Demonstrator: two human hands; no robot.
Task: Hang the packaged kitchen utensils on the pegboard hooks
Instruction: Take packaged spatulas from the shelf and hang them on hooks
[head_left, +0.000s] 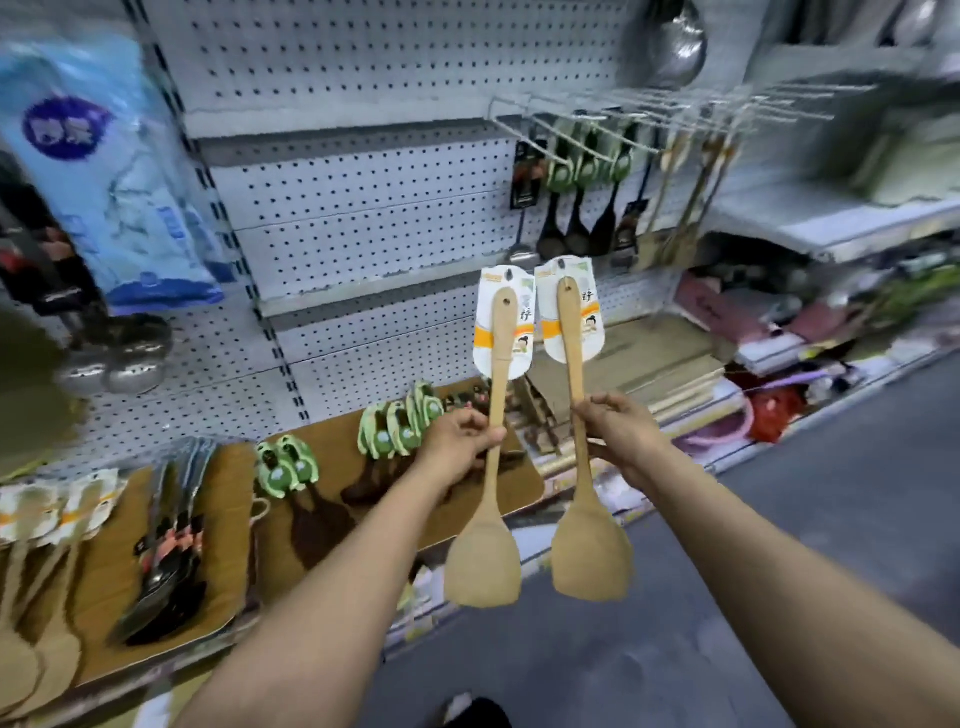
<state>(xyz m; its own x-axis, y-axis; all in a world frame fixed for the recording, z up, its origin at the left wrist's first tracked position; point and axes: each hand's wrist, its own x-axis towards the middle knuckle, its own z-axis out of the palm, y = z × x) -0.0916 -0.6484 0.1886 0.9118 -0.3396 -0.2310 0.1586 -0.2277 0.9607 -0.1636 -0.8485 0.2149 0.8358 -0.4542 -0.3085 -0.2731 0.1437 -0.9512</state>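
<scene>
I hold two packaged wooden spatulas upright, blades down, white cards at the top. My left hand (462, 434) grips the handle of the left spatula (488, 540). My right hand (618, 428) grips the handle of the right spatula (584, 545). Both sit in front of the white pegboard (363, 202). Metal hooks (597, 122) stick out at the upper right, above the cards, with dark spoons and wooden utensils hanging from them.
A brown shelf board (322, 447) below carries green-carded dark spoons (395, 431), black utensils (166, 551) and more wooden spatulas (47, 525) at the left. Blue packages (104, 171) hang at upper left. Cutting boards (649, 358) and a cluttered shelf lie to the right.
</scene>
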